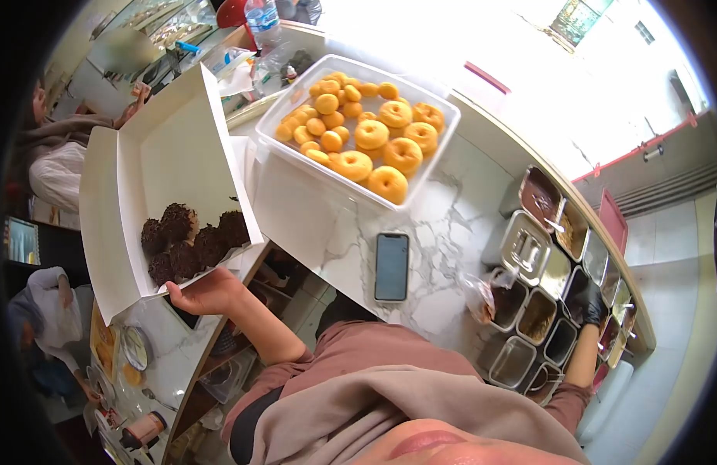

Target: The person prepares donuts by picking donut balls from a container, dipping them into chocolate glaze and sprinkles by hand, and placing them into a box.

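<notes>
An open white box (176, 147) is held at the person's left by the bare left hand (207, 294), its near edge pinched between thumb and fingers; dark, flake-covered balls (184, 252) are gathered in the corner beside that hand. The black-gloved right hand (589, 304) is placed among the metal containers (512, 363); whether anything is grasped there cannot be told, as the fingers are hidden.

Because only one edge appears to be gripped, the box could be tipped or its card bent, and the balls could be slid over the low side or their flakes shed. The right sleeve (569, 401) could be dirtied if it is brushed against the containers' contents. Crumbs could also be dropped on the phone (392, 267), which is left uncovered on the counter (327, 240).

No brand or writing can be read: the labels on the water bottle (262, 19) and the brown bottle (144, 430) are too small or blurred
</notes>
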Available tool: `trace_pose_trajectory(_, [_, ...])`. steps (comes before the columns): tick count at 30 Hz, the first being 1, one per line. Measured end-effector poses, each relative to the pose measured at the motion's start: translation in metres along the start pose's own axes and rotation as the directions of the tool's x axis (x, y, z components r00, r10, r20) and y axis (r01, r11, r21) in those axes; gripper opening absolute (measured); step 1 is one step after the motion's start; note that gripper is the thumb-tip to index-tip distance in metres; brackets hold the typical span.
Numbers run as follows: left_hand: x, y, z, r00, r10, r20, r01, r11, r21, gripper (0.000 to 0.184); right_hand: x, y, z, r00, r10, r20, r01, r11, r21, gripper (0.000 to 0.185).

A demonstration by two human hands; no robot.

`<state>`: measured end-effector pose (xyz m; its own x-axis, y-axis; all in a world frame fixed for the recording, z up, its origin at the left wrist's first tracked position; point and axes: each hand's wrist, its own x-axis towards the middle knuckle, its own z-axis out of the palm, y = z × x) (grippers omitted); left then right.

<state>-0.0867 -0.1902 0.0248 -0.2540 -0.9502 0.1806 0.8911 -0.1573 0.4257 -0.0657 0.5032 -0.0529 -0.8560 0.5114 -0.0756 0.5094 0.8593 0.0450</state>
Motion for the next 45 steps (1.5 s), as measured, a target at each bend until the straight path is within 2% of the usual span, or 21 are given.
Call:
trace_pose_trajectory(4, [0.045, -0.025, -0.009, 0.999, -0.025, -0.038, 0.025, 1.0, 0.016, 0.05, -0.001, -0.086, -0.071, 0.995, 0.048, -0.087, -0.06, 0.989, -0.137, 0.016])
trace_pose_trajectory(8, [0.077, -0.049, -0.011, 0.997, -0.034, -0.074, 0.036, 0.999, 0.023, 0.051, -0.017, -0.281, -0.159, 0.91, -0.414, -0.034, 0.415, 0.904, 0.108, 0.018])
trace_pose_trajectory(9, [0.083, -0.054, -0.012, 0.995, -0.045, -0.092, 0.048, 0.999, 0.025, 0.052, -0.011, -0.322, -0.157, 0.847, -0.532, -0.026, 0.513, 0.802, 0.306, 0.022])
trace_pose_trajectory(10, [0.088, -0.058, -0.012, 0.992, -0.057, -0.109, 0.06, 0.998, 0.027, 0.052, -0.003, -0.359, -0.153, 0.82, -0.568, 0.076, 0.502, 0.777, 0.381, 0.025])
trace_pose_trajectory(12, [0.096, -0.066, -0.014, 0.989, -0.056, -0.139, 0.064, 0.997, 0.05, 0.051, -0.003, -0.438, -0.142, 0.744, -0.663, 0.077, 0.528, 0.655, 0.54, 0.027])
trace_pose_trajectory(14, [0.103, -0.071, -0.018, 0.983, -0.059, -0.173, 0.071, 0.995, 0.063, 0.051, 0.013, -0.501, -0.119, 0.61, -0.791, 0.05, 0.67, 0.548, 0.5, 0.032])
trace_pose_trajectory(15, [0.106, -0.073, -0.023, 0.982, -0.066, -0.177, 0.078, 0.995, 0.059, 0.049, 0.011, -0.533, -0.113, 0.634, -0.773, 0.036, 0.683, 0.581, 0.443, 0.035])
trace_pose_trajectory(17, [0.111, -0.077, -0.026, 0.974, -0.07, -0.216, 0.086, 0.994, 0.065, 0.048, 0.035, -0.574, -0.073, 0.534, -0.842, -0.078, 0.784, 0.459, 0.419, 0.037])
trace_pose_trajectory(18, [0.112, -0.078, -0.028, 0.97, -0.07, -0.235, 0.088, 0.994, 0.066, 0.048, 0.042, -0.588, -0.057, 0.513, -0.843, -0.16, 0.827, 0.435, 0.357, 0.028])
trace_pose_trajectory(19, [0.112, -0.078, -0.03, 0.969, -0.07, -0.236, 0.088, 0.994, 0.064, 0.047, 0.05, -0.599, -0.046, 0.513, -0.854, -0.082, 0.847, 0.489, 0.209, 0.022])
trace_pose_trajectory(20, [0.114, -0.078, -0.032, 0.967, -0.071, -0.246, 0.089, 0.994, 0.064, 0.047, 0.053, -0.608, -0.044, 0.521, -0.853, -0.005, 0.852, 0.52, 0.053, 0.018])
trace_pose_trajectory(23, [0.114, -0.078, -0.036, 0.968, -0.076, -0.241, 0.092, 0.994, 0.058, 0.047, 0.058, -0.615, -0.041, 0.51, -0.86, 0.019, 0.857, 0.509, 0.081, 0.012])
trace_pose_trajectory(26, [0.11, -0.075, -0.037, 0.977, -0.115, -0.182, 0.121, 0.992, 0.023, 0.048, 0.066, -0.611, -0.044, 0.424, -0.902, 0.081, 0.877, 0.431, 0.211, 0.015])
trace_pose_trajectory(29, [0.099, -0.067, -0.037, 0.973, -0.183, -0.14, 0.18, 0.983, -0.034, 0.048, 0.061, -0.602, -0.03, 0.359, -0.909, -0.213, 0.91, 0.29, 0.295, 0.02])
trace_pose_trajectory(32, [0.084, -0.059, -0.028, 0.967, -0.226, -0.12, 0.217, 0.973, -0.079, 0.048, 0.067, -0.605, -0.029, 0.357, -0.934, -0.031, 0.909, 0.339, 0.241, 0.031])
trace_pose_trajectory(36, [0.051, -0.036, -0.019, 0.961, -0.268, -0.071, 0.259, 0.958, -0.12, 0.048, 0.058, -0.597, -0.045, 0.334, -0.934, -0.125, 0.915, 0.289, 0.28, 0.03])
trace_pose_trajectory(37, [0.041, -0.03, -0.017, 0.96, -0.274, -0.05, 0.266, 0.956, -0.121, 0.048, 0.054, -0.59, -0.051, 0.348, -0.909, -0.228, 0.895, 0.249, 0.371, 0.029])
trace_pose_trajectory(40, [0.006, -0.01, -0.013, 0.955, -0.295, 0.023, 0.296, 0.952, -0.078, 0.048, 0.037, -0.548, -0.067, 0.5, -0.83, -0.247, 0.592, 0.12, 0.797, 0.029])
trace_pose_trajectory(41, [-0.005, -0.005, -0.017, 0.955, -0.294, 0.041, 0.297, 0.95, -0.098, 0.047, 0.02, -0.519, -0.086, 0.503, -0.86, -0.082, 0.219, 0.035, 0.975, 0.034])
trace_pose_trajectory(42, [-0.015, -0.002, -0.021, 0.952, -0.299, 0.06, 0.304, 0.946, -0.115, 0.046, 0.01, -0.491, -0.098, 0.443, -0.896, -0.029, 0.087, 0.011, 0.996, 0.042])
trace_pose_trajectory(45, [-0.06, 0.014, -0.015, 0.938, -0.334, 0.094, 0.344, 0.929, -0.138, 0.046, -0.031, -0.392, -0.126, 0.378, -0.922, -0.079, 0.029, -0.074, 0.997, 0.045])
